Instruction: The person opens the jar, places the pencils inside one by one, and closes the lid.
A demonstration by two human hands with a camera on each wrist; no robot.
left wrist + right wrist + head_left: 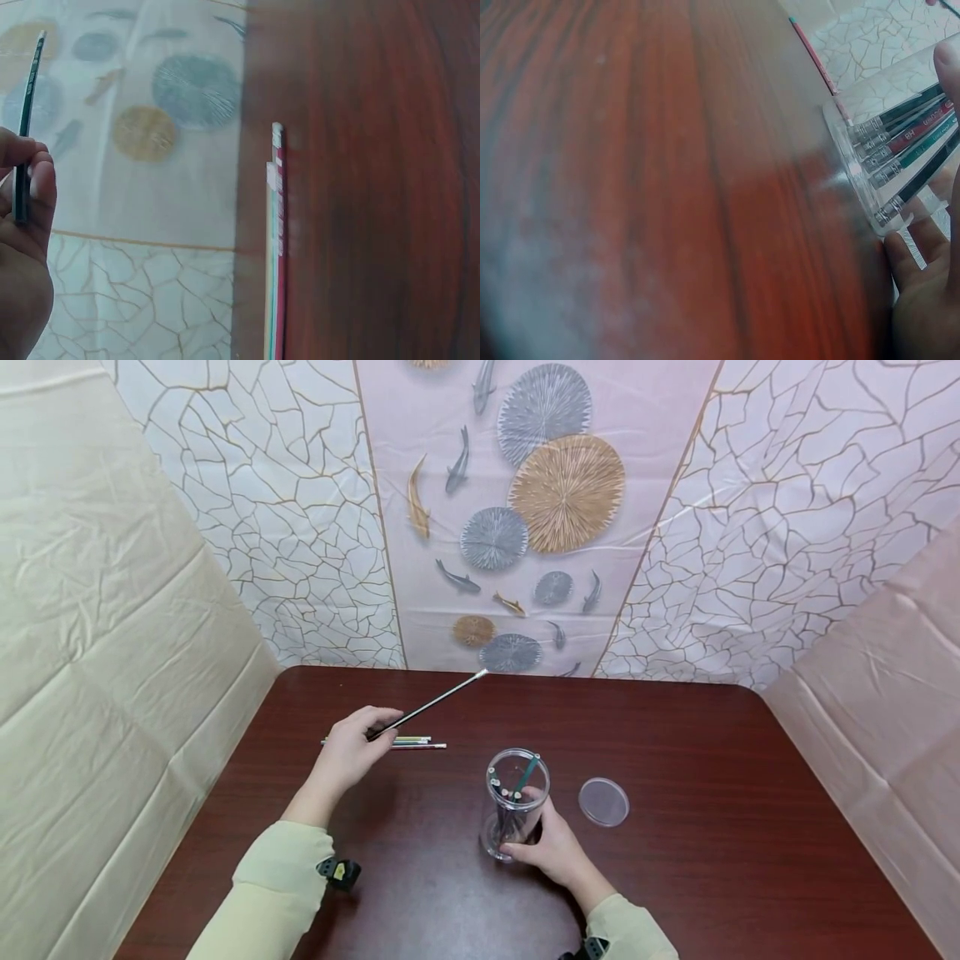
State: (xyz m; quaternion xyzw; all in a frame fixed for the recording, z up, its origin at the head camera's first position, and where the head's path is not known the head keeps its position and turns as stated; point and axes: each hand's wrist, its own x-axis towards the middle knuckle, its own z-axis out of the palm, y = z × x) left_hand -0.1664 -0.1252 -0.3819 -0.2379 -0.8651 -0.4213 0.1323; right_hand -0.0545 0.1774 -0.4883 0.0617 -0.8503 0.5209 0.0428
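My left hand (356, 742) pinches a dark pencil (442, 697) between thumb and fingers, its white-tipped end raised toward the upper right. In the left wrist view the same pencil (28, 112) slants up above the table. Beneath that hand lie a few more pencils (420, 743), a red one (281, 262) among them. My right hand (555, 843) grips a clear plastic jar (491, 827) by its side, lower on the table. Several pencils (911, 142) lean inside the jar, their metal-banded ends at its bottom.
A round clear lid (603, 802) lies flat to the right of the jar. The dark red wooden table (712, 877) reaches back to a patterned cloth (495, 602), with pale cloth walls (97, 693) at both sides.
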